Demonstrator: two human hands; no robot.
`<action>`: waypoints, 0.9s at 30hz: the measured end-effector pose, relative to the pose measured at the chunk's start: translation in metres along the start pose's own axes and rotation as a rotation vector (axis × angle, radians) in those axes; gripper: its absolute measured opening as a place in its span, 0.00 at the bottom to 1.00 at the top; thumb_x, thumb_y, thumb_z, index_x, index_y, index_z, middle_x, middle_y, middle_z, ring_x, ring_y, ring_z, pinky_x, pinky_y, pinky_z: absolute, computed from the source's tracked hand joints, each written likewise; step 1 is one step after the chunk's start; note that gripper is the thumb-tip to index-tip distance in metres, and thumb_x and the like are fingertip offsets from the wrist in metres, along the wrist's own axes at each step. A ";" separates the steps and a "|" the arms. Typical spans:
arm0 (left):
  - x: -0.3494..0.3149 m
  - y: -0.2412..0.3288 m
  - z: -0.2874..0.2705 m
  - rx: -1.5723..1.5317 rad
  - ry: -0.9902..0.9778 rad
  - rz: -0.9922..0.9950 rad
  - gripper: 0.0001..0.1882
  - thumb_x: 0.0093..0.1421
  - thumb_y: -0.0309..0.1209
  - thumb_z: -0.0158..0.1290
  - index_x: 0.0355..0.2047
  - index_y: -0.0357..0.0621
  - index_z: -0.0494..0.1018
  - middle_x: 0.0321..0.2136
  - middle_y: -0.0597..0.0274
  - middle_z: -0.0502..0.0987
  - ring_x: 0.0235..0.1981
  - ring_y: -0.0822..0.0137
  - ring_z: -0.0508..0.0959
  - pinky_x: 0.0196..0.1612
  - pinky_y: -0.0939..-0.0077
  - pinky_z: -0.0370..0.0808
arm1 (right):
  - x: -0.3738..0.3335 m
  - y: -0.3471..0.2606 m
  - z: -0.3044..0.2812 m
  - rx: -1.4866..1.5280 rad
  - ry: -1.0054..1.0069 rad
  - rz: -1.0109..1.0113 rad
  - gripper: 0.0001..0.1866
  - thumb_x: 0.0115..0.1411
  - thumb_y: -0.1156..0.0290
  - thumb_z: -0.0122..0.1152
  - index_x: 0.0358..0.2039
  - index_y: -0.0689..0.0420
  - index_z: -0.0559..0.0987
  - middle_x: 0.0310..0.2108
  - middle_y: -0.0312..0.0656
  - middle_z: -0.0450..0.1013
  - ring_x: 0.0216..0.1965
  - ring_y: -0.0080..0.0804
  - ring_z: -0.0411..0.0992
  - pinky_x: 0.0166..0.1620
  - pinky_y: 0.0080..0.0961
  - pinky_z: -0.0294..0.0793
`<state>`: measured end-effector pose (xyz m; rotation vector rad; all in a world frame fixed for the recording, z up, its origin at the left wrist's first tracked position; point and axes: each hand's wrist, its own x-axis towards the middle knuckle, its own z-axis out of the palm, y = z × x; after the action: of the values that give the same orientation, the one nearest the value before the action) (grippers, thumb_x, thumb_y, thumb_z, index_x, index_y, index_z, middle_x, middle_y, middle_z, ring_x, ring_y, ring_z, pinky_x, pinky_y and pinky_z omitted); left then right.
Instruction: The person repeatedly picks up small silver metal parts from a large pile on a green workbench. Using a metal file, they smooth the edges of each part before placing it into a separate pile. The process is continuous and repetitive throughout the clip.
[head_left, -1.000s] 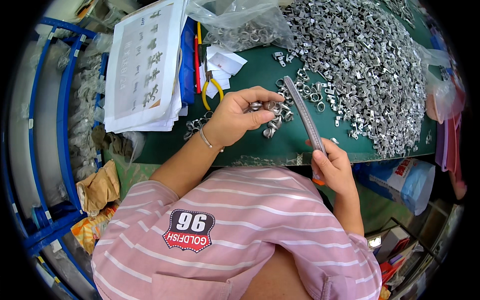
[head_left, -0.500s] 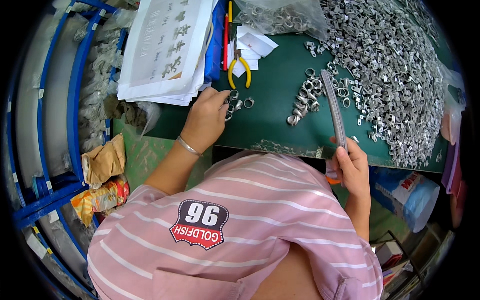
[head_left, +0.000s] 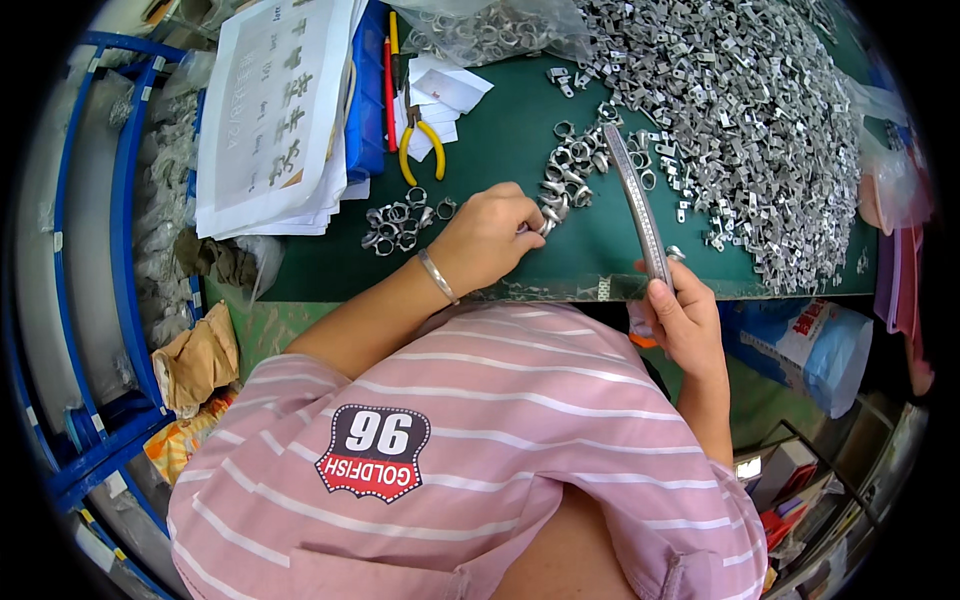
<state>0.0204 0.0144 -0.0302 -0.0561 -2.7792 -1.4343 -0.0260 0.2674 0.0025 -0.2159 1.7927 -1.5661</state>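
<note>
My left hand (head_left: 485,240) reaches over the green table with its fingers pinched at the near end of a heap of silver metal rings (head_left: 568,170). A shiny bit of a metal ring (head_left: 522,228) shows between thumb and fingers; the rest is hidden. My right hand (head_left: 685,315), at the table's front edge, grips the lower end of a long silver-grey metal bar with ruler-like marks (head_left: 638,200). The bar slants up and left beside the ring heap. A second, looser group of metal rings (head_left: 400,222) lies left of my left hand.
Small silver metal tabs (head_left: 740,130) cover the right of the table (head_left: 480,140). Yellow-handled pliers (head_left: 422,145), paper slips (head_left: 450,90), a blue tray (head_left: 368,100) and sleeved sheets (head_left: 265,130) lie at the back left. A clear bag of rings (head_left: 500,28) sits behind. Blue shelving (head_left: 130,150) stands left.
My left hand has moved right, from the left group of rings to the larger heap. My right hand still holds the marked bar. The whole view has shifted slightly.
</note>
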 end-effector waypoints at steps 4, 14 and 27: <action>0.002 -0.001 -0.009 -0.392 0.015 -0.164 0.06 0.51 0.25 0.54 0.29 0.36 0.74 0.25 0.61 0.71 0.21 0.73 0.69 0.22 0.81 0.64 | 0.002 -0.001 -0.001 -0.008 -0.004 0.011 0.15 0.59 0.64 0.51 0.42 0.61 0.71 0.16 0.28 0.63 0.16 0.11 0.58 0.18 0.10 0.55; 0.005 0.000 -0.028 -1.364 -0.033 -0.407 0.10 0.61 0.29 0.44 0.40 0.38 0.67 0.31 0.53 0.74 0.27 0.73 0.75 0.21 0.88 0.71 | 0.010 0.001 0.004 0.007 -0.076 0.032 0.14 0.59 0.66 0.52 0.41 0.63 0.72 0.20 0.29 0.64 0.20 0.13 0.61 0.23 0.11 0.61; 0.008 -0.007 -0.030 -1.437 0.021 -0.385 0.15 0.62 0.29 0.41 0.47 0.35 0.65 0.38 0.55 0.72 0.32 0.76 0.72 0.29 0.89 0.71 | 0.010 0.004 0.006 -0.108 -0.134 0.068 0.15 0.58 0.66 0.53 0.42 0.63 0.72 0.22 0.31 0.66 0.22 0.15 0.62 0.26 0.14 0.63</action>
<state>0.0125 -0.0144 -0.0185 0.4710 -1.1808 -3.0437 -0.0288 0.2581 -0.0052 -0.3009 1.7624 -1.3767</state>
